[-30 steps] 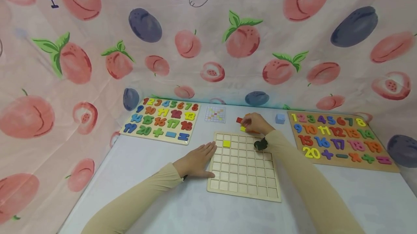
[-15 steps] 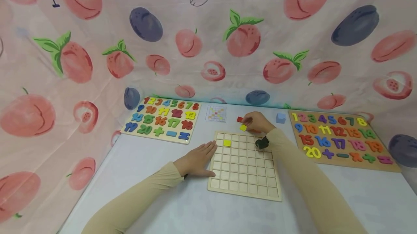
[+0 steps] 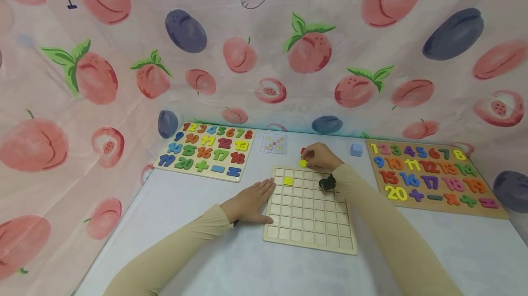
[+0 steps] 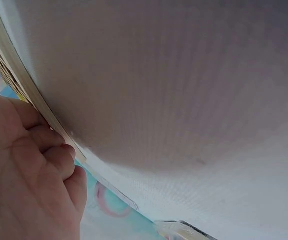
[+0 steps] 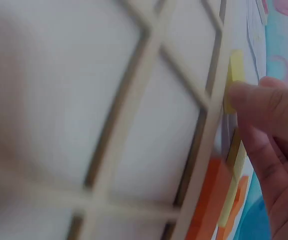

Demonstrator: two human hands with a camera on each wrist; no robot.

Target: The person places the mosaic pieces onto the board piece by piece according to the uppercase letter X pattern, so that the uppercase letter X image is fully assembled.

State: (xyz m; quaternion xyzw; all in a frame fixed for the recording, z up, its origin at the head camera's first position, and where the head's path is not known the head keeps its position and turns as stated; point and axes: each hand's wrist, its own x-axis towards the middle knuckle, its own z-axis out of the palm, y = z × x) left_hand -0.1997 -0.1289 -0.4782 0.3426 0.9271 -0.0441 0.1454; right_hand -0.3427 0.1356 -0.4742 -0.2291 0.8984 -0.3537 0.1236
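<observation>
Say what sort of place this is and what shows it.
Probably a tabletop play or learning corner: number boards, a wooden grid and a fruit-print cloth behind the white table. Home or classroom, I can't tell.

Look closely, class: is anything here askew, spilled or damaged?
One small thing: the wooden grid board sits slightly askew, its near edge sloping down to the right in the head view. I see nothing spilled or damaged.

Soft head-view light; shadowed left-wrist view; blurry right-wrist foreground
</observation>
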